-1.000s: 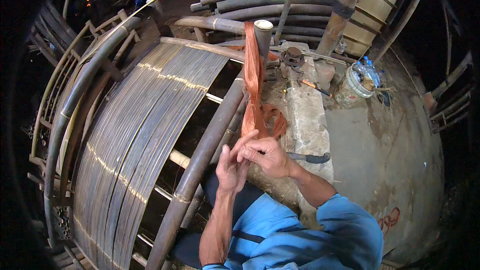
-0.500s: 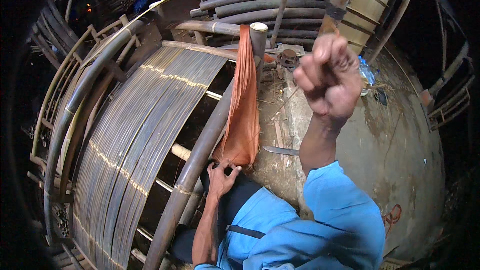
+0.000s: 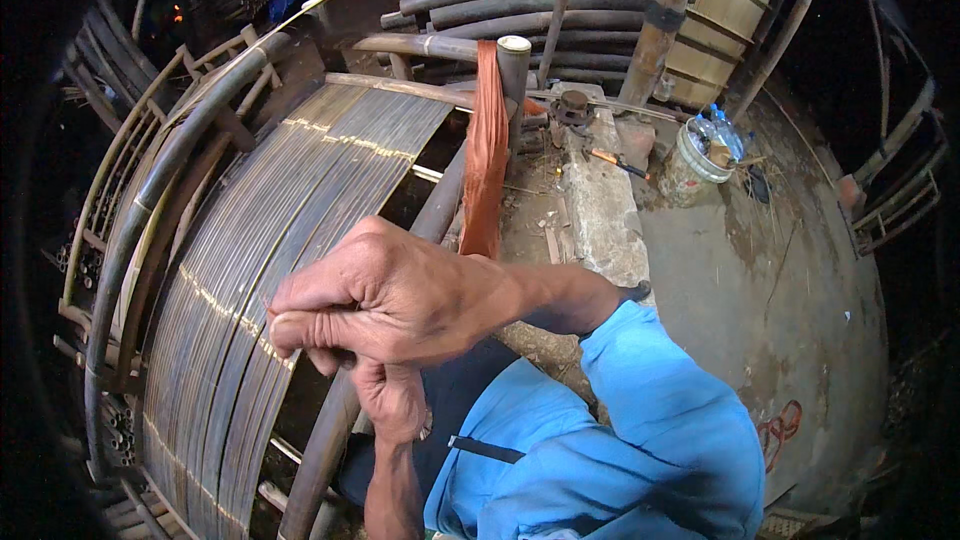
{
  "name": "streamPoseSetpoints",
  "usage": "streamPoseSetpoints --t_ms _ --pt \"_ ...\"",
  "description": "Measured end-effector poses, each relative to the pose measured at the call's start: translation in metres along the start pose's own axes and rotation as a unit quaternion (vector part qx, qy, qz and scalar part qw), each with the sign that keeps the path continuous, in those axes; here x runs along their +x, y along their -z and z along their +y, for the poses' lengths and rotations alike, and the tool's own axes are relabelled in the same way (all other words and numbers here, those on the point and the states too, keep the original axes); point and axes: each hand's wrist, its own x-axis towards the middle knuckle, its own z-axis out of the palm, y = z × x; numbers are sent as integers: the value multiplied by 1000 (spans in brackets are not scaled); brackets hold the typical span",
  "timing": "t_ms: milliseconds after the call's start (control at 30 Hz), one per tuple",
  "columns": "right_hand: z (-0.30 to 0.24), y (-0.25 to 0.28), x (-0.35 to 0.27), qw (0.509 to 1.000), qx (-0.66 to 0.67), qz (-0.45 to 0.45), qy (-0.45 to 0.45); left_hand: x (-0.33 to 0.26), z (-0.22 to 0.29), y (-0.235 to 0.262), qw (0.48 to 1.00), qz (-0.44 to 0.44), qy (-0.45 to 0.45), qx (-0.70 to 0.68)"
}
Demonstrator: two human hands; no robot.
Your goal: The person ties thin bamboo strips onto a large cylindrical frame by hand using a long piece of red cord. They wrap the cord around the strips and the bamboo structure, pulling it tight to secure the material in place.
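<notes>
Head view: right hand (image 3: 370,290) has thumb and forefinger pressed together; whether they pinch anything cannot be determined. Left hand (image 3: 388,400) sits directly below, fingers mostly hidden, grip undetermined. Orange cloth (image 3: 487,150) hangs beside the post (image 3: 515,75), beyond the right wrist.

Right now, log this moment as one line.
right hand: pinched closed, overlapping slatted panel in view | left hand: partly hidden behind right | orange bundle: hanging beside bamboo post

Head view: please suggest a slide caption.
Right hand in front of left hand, near a slatted panel and hanging orange bundle.
</notes>
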Motion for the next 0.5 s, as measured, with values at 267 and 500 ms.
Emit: streamPoseSetpoints --t_ms 267,500 --pt "119 -20 -87 969 -111 -182 -128 2 114 28 988 89 -98 74" --pt "191 33 -157 909 -288 -34 -298 -40 235 161 977 59 -86 185"
